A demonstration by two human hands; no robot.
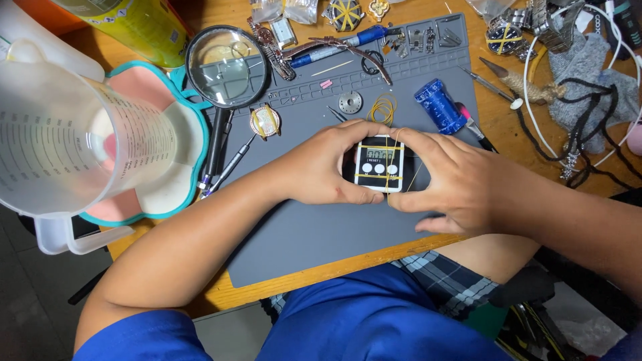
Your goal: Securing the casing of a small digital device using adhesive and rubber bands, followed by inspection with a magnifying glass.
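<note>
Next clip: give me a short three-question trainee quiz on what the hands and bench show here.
1. True or false: both the left hand and the right hand grip the small digital timer.
2. What is stretched around the timer? A) blue tape B) yellow rubber bands C) black cord
3. Fill in: the timer is held above the grey ____ mat, with the magnifying glass lying at the mat's far left corner.

Key: 1 true; 2 B; 3 work (silicone repair) mat.
</note>
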